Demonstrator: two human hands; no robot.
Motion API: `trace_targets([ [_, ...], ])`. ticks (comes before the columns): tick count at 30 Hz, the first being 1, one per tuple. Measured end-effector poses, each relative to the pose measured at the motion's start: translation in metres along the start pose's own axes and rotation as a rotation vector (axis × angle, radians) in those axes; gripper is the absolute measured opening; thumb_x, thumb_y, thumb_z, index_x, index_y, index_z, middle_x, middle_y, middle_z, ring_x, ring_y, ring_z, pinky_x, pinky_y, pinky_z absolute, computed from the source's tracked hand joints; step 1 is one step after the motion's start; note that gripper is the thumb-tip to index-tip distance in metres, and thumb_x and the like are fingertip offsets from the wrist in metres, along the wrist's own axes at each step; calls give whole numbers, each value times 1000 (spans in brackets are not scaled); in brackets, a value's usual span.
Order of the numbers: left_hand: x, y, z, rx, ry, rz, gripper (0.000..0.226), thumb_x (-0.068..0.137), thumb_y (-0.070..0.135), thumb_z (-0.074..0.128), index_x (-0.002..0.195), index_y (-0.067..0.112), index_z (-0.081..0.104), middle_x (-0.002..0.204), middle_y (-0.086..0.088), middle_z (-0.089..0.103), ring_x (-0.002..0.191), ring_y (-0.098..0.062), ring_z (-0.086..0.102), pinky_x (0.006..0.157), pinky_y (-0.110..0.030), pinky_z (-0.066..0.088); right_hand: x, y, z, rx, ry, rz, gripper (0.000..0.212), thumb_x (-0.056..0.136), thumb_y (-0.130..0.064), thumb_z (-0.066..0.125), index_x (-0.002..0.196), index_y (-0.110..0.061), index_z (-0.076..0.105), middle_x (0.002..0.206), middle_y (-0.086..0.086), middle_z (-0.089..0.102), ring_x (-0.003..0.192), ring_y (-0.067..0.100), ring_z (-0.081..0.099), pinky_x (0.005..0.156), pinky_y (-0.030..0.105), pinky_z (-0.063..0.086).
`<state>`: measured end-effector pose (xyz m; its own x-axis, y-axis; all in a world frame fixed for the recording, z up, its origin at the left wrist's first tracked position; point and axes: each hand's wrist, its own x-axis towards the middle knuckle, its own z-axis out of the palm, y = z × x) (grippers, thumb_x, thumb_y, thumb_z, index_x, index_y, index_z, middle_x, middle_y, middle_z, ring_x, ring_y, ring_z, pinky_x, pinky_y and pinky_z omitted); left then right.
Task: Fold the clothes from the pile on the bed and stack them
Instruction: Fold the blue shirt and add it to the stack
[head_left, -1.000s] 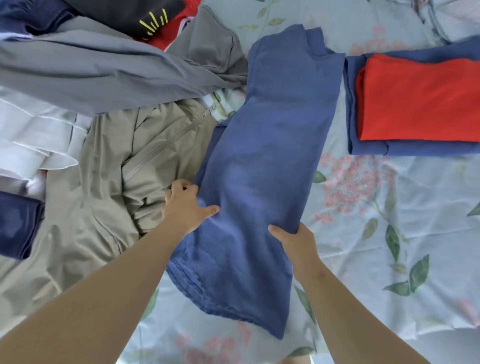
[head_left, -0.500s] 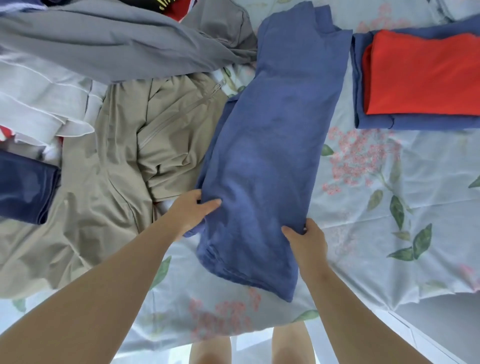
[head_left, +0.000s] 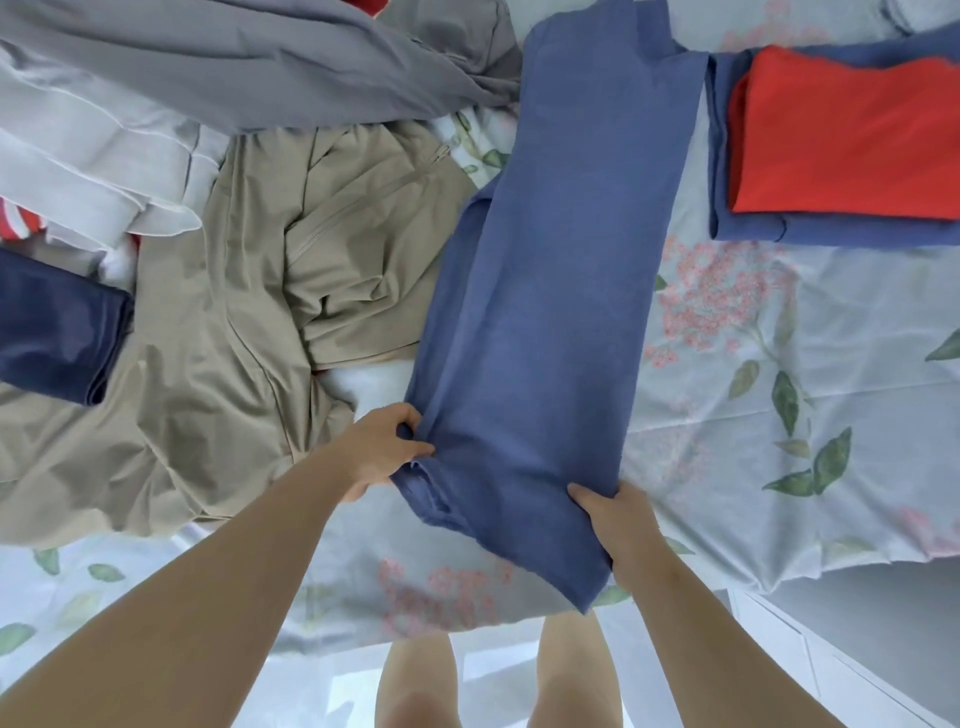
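Shirt (head_left: 545, 312), blue, is being gripped at its near end by left hand (head_left: 382, 449) & right hand (head_left: 615, 522), just beside stack (head_left: 831, 135); w/ uneven lifting, folds risk being undone.

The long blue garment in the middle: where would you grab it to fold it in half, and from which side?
Probably its two near corners, reached from the near side: the blue garment lies as a long narrow strip running away, so lifting that end carries it over. The left hand and right hand grip there.
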<state>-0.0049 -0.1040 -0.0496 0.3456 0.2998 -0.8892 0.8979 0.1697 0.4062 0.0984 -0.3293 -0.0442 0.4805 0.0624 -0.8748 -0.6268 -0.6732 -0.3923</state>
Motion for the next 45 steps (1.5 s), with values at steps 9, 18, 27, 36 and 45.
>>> trace_targets([
  [9,-9,23,0,-215,-86,-104,19,88,-5,56,86,14,52,88,-8,61,76,-21,59,63,-30,52,-11,-16,-23,321,-190,179,20,90,-11,56,105,-2,67,100,17,69,89,31,64,73,36,52],
  [18,-2,153,-13,-1162,38,223,15,100,6,39,91,10,50,76,-5,53,56,-11,61,53,-19,53,8,-147,-59,1142,-243,-133,28,82,-33,59,103,-18,70,95,2,73,82,18,71,71,30,57],
  [27,50,138,20,581,219,656,66,88,19,62,145,17,30,143,5,36,135,-15,33,102,-24,29,67,-140,-34,-306,49,-688,61,89,-22,60,144,-29,32,148,-7,37,134,13,35,107,35,34],
  [36,80,121,20,1148,412,942,64,58,-12,72,119,5,63,114,-12,68,102,-28,66,80,-36,53,109,-132,-41,-959,201,-986,53,73,17,55,117,-11,65,118,6,66,89,34,55,69,39,50],
  [45,46,165,17,1304,-428,423,29,86,10,44,101,23,65,90,1,66,87,-23,61,75,-36,51,77,-149,-71,-1270,-518,-434,33,83,6,43,99,-9,67,90,10,66,76,21,51,58,27,37],
])
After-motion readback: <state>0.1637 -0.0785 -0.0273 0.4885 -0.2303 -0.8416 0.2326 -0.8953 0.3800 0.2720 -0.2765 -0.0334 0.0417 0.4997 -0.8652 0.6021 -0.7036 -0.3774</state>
